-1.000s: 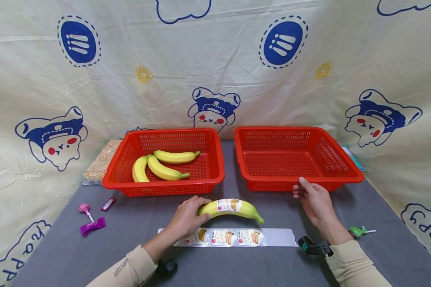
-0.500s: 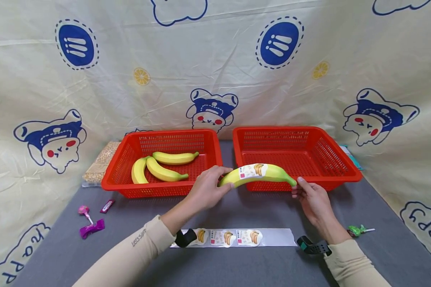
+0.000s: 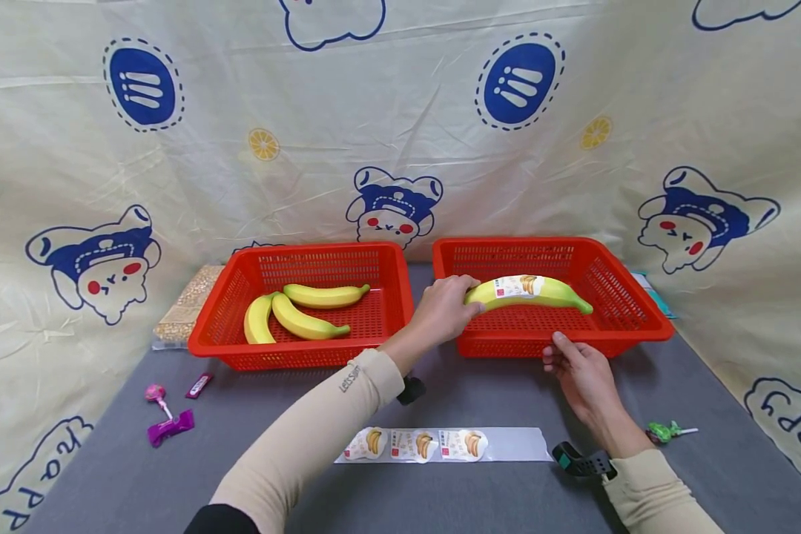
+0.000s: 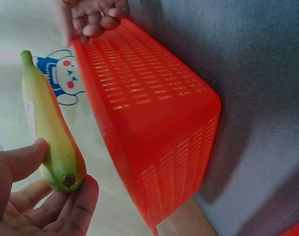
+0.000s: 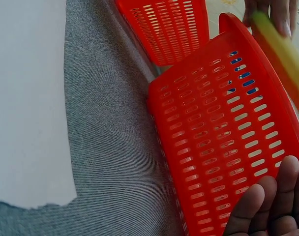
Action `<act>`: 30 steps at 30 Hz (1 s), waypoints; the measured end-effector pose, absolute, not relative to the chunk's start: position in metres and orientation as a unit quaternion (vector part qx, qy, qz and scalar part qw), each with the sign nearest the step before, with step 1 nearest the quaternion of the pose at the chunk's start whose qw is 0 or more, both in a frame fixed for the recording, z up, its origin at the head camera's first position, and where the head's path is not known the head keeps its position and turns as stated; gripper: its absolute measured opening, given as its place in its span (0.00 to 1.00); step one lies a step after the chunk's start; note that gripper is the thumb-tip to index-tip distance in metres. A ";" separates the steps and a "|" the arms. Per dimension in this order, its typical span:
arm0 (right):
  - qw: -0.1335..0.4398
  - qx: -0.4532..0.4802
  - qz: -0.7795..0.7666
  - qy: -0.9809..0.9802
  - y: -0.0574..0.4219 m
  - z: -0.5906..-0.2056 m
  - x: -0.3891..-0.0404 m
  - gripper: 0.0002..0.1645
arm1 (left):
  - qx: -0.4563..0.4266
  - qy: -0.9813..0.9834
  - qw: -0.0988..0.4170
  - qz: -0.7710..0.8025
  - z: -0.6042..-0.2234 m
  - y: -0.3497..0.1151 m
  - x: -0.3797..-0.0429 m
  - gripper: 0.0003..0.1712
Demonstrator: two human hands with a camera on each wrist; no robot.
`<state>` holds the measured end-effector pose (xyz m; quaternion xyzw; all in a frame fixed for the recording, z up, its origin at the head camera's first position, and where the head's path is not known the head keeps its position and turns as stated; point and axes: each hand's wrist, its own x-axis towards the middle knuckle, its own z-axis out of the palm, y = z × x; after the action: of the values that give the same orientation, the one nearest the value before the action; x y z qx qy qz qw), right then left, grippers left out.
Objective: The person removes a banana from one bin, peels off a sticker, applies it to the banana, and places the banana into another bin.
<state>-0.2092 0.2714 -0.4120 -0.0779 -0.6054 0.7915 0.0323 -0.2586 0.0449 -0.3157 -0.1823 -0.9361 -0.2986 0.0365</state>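
In the head view my left hand (image 3: 443, 311) grips a yellow banana (image 3: 555, 294) by its blunt end, with a white label (image 3: 515, 286) stuck on its side. The banana is over the right red basket (image 3: 561, 347), its stem pointing right. Thumb and fingers pinch that end in the left wrist view, where the banana (image 4: 48, 118) shows above the basket rim. My right hand (image 3: 587, 378) is at the front rim of the same basket, fingers loosely curled, thumb tip right by the rim. No object shows in it.
The left red basket (image 3: 300, 360) holds several bananas (image 3: 310, 319). A strip of banana labels (image 3: 517, 445) lies in front. Wrapped candies (image 3: 171, 428) and a lollipop (image 3: 155, 393) are at left, a green lollipop (image 3: 666, 432) at right. A bag of grain (image 3: 190, 300) stands behind the left basket.
My left hand has lifted the labelled banana from above the label strip and carried it up and right, over the right basket. The right hand has stayed by the rim.
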 end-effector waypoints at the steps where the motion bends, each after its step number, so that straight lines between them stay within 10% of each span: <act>1: 0.032 -0.078 0.792 -0.605 0.271 -0.412 -0.209 0.12 | -0.182 -0.938 0.040 -0.291 -0.317 0.049 -0.261 0.26; 30: 0.033 -0.083 0.789 -0.608 0.271 -0.414 -0.208 0.13 | -0.151 -0.981 0.007 -0.119 -0.348 0.093 -0.288 0.18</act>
<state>-0.2080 0.2714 -0.4136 -0.0827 -0.6076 0.7892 0.0326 -0.2876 0.0930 -0.3479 -0.1510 -0.9813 -0.1192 0.0074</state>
